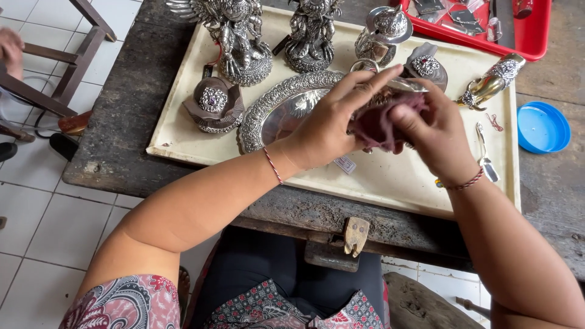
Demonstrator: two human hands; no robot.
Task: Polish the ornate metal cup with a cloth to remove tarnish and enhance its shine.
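Here both hands (381, 122) rub a silver piece (396, 90) with a maroon cloth (375, 125)

Free: bare strip lying along near edge of cream tray (390, 189) | Blocking: silver statues (244, 36) crowding its far edge, oval silver platter (274, 113) filling its middle.

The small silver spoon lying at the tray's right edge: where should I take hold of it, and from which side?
Grip the small silver spoon by its slim handle, about midway, coming from above with fingers across its width. It lies flat on the cream rectangular tray, bowl end nearest the person. The far end sits clear of the right hand, whose wrist passes close by the bowl, so approach from the far side.
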